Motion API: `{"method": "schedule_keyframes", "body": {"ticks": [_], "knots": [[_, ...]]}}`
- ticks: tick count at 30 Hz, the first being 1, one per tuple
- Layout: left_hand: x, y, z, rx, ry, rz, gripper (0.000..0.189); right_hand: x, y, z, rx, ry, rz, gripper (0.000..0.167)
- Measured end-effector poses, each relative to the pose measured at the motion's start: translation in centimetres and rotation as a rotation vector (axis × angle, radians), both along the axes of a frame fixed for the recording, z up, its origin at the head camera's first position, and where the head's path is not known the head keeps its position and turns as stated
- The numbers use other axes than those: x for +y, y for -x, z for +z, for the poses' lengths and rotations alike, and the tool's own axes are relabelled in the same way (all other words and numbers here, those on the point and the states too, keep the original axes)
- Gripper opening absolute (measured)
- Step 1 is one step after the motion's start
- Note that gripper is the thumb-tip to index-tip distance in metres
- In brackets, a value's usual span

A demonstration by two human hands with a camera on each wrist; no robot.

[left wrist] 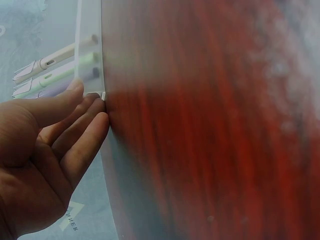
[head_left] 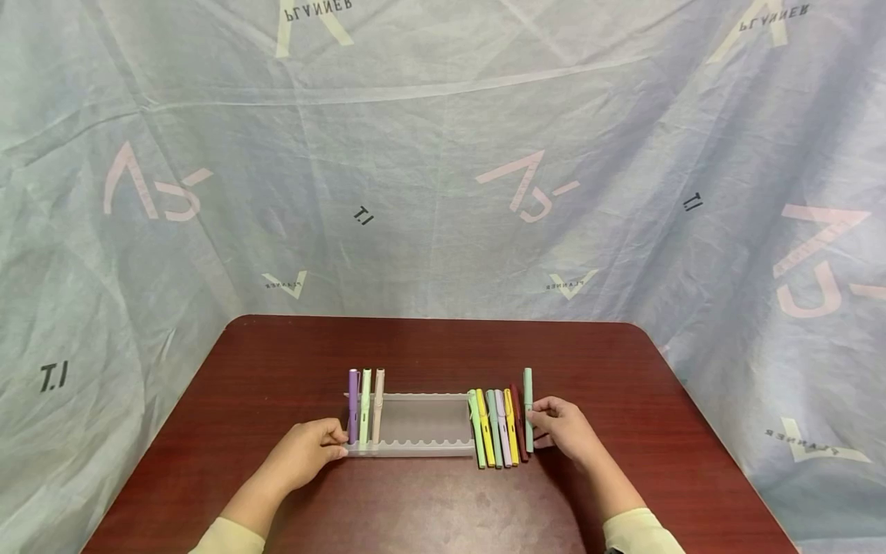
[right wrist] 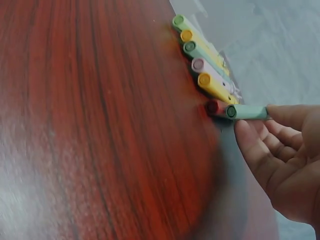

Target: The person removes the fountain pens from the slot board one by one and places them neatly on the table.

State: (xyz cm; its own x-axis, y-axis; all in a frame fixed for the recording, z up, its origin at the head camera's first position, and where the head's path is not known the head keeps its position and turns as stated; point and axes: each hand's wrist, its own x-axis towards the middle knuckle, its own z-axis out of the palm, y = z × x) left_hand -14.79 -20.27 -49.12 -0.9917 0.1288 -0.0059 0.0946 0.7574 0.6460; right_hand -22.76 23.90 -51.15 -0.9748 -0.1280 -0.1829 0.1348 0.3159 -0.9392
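Observation:
A clear plastic pen rack with scalloped edges lies mid-table. My left hand grips its near left corner, and the left wrist view shows the thumb against its wall. Resting across the rack's left end are a purple pen, a light green pen and a beige pen. To the right, my right hand pinches a mint green pen between thumb and fingers. This pen overlaps the dark red pen in the right wrist view.
Right of the rack, several pens lie side by side on the table: a green pen, yellow pens, a grey-green pen, a lilac pen and the dark red one. A printed cloth hangs behind and around the table.

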Motion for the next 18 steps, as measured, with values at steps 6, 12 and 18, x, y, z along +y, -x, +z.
{"method": "schedule_keyframes", "body": {"ticks": [6,12,18], "knots": [[-0.01,-0.04,0.07,-0.012,0.01,0.004,0.014,0.47,-0.34,-0.31,-0.03,-0.042,0.007,0.028],[0.0,0.06,-0.01,-0.013,0.015,0.011,0.015,0.15,-0.42,-0.35,-0.036,-0.134,-0.013,0.021],[-0.02,0.0,0.06,-0.013,0.005,0.007,0.014,-0.37,-0.35,-0.4,-0.026,-0.232,-0.038,0.015]]}}
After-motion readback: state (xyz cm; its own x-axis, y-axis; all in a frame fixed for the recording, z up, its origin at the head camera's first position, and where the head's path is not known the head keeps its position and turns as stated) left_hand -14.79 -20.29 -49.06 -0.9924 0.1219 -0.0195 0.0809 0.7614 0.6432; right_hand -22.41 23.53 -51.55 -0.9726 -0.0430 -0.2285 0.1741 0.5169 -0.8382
